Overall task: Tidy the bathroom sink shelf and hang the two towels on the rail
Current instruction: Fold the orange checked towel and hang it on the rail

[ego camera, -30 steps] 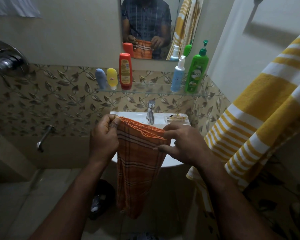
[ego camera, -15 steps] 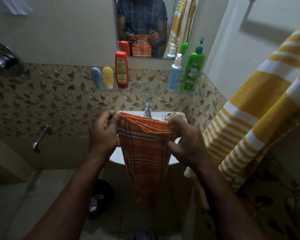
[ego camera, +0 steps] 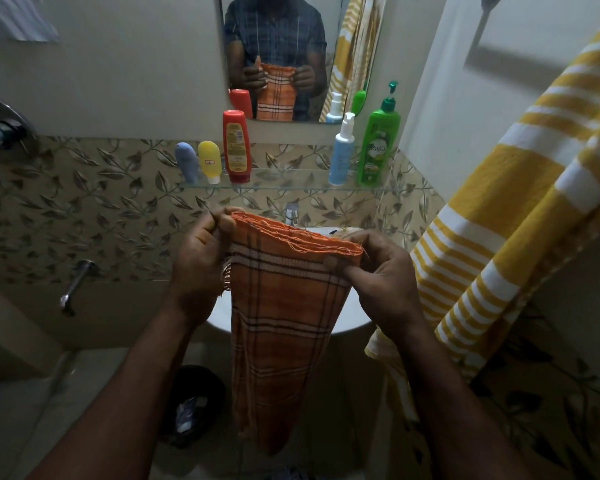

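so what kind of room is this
A home bathroom, most likely: a white washbasin with a tap, and a glass shelf of toiletry bottles under a mirror.

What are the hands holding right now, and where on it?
The orange checked towel, by its bunched top edge: left hand grips the left end, right hand pinches the right end. The rest hangs down.
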`<state>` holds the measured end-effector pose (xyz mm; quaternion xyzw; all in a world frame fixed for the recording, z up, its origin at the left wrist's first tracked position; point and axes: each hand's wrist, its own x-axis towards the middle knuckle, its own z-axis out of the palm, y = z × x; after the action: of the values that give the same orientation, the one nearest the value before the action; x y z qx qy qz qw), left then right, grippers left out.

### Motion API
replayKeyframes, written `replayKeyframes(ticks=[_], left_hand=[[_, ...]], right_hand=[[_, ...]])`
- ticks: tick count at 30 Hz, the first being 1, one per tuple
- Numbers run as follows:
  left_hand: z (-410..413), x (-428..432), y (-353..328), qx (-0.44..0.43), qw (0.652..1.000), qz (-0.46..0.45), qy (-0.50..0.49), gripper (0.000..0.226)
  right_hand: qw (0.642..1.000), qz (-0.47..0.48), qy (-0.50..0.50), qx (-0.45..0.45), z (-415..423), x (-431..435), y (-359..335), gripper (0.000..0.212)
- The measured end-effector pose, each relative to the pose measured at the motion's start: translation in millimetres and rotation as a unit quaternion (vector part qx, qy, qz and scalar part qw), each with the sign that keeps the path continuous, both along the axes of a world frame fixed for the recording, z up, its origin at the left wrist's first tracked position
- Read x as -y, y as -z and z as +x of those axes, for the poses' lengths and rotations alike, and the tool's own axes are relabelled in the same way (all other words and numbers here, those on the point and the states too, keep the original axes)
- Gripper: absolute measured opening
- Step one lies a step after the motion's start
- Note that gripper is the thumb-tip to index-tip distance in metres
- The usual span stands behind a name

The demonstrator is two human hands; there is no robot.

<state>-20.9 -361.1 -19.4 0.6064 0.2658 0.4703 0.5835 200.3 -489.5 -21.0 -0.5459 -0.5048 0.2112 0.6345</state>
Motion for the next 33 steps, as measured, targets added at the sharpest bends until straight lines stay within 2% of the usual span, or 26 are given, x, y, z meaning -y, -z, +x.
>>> replayKeyframes(ticks=[1, 2, 4, 5, 8, 11, 13, 15, 20, 24, 29, 33], left_hand=[[-1.1, -1.5, 6.9, -0.028, 0.999, -0.015, 0.038, 0.068], [-1.8, -2.5, 16.4, -0.051, 0.996, -0.027, 0.067, 0.067], [-0.6, -0.7, 31.1, -0.053, 0.996, -0.034, 0.062, 0.041], [1.5, 0.9, 35.3, -0.040, 0.997, -0.039, 0.049, 0.038], [7.8, 11.9, 32.8, -0.001, 0.997, -0.047, 0.060, 0.053], [17.3, 17.0, 25.0, 0.012, 0.994, -0.079, 0.069, 0.039], [24.6, 19.5, 18.1, 0.012, 0.993, -0.094, 0.074, 0.020], [30.2, 20.8, 11.1, 0.008, 0.992, -0.102, 0.071, 0.014], [34.8, 21.2, 3.5, -0.009, 0.991, -0.113, 0.073, 0.021], [31.7, 17.4, -1.7, 0.007, 0.995, -0.078, 0.063, 0.019], [31.5, 20.3, -10.3, 0.011, 1.000, -0.010, 0.013, 0.015], [33.6, 23.3, -7.3, 0.018, 0.998, 0.005, -0.060, 0.012]], right_hand=[[1.000, 0.001, 0.000, -0.009, 0.1, -0.2, -1.8, 0.023], [1.000, 0.003, 0.001, -0.012, 0.8, -0.7, -2.8, 0.022], [1.000, 0.010, 0.006, -0.011, 0.9, -1.5, -6.9, 0.020], [1.000, 0.013, 0.013, -0.010, 0.9, -1.8, -8.2, 0.020], [0.999, 0.033, 0.024, -0.035, 1.6, -0.3, -12.1, 0.021], [0.989, 0.051, -0.065, -0.121, 11.1, 1.5, -6.9, 0.040], [0.984, -0.013, -0.120, -0.135, 16.9, 1.1, 6.6, 0.049], [0.983, -0.065, -0.110, -0.134, 16.7, 0.6, 21.8, 0.043], [0.986, -0.035, -0.049, -0.155, 11.1, -4.3, 28.3, 0.023], [0.994, -0.029, -0.029, -0.106, 10.6, -4.5, 29.2, 0.019], [0.996, -0.027, 0.039, 0.072, 7.4, -3.6, 30.4, 0.029], [0.988, 0.008, 0.074, 0.139, 6.9, -2.4, 27.7, 0.035]])
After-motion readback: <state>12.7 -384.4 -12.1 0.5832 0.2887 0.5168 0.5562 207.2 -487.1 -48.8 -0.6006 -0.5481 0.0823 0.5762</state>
